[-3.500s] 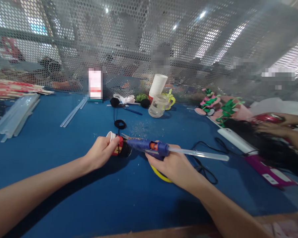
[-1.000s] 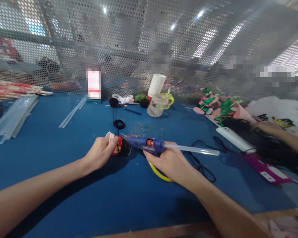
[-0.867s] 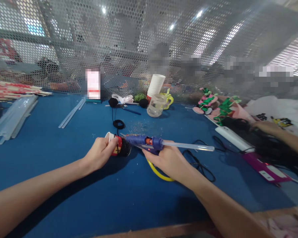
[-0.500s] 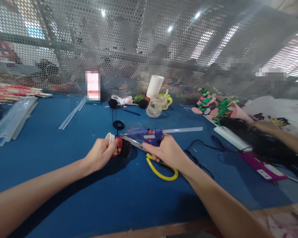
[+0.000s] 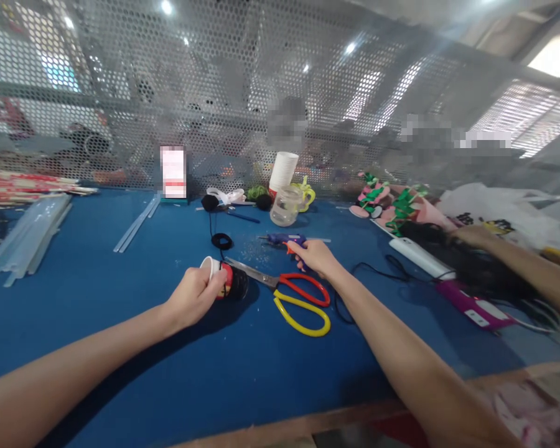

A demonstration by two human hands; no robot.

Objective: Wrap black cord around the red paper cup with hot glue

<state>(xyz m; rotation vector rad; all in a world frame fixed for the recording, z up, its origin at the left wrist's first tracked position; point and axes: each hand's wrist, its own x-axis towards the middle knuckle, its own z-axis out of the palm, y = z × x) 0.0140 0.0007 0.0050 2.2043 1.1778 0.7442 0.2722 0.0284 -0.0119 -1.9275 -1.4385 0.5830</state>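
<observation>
My left hand (image 5: 192, 296) is closed around a paper cup (image 5: 236, 283), tipped on its side with its white rim toward the left. Black yarn covers the cup's far end, and a red printed band shows beside my fingers. From the cup a strand runs up to a small coil of black yarn (image 5: 221, 241). My right hand (image 5: 318, 256) grips a blue glue gun (image 5: 284, 239) by its handle, low over the table or on it, nozzle pointing left. Between the hands lie scissors (image 5: 303, 316) with one red and one yellow handle, their blades reaching toward the cup.
Behind stand a clear jar (image 5: 284, 208), stacked white cups (image 5: 284, 168) and a phone (image 5: 173, 173). Glue sticks (image 5: 30, 230) lie at left. On the right are a purple power strip (image 5: 471, 306), cords, craft flowers (image 5: 404, 208) and another person's arm (image 5: 518, 258).
My right hand has moved the glue gun back, away from the cup and scissors, uncovering the red handle. My left hand still holds the cup in nearly the same place.
</observation>
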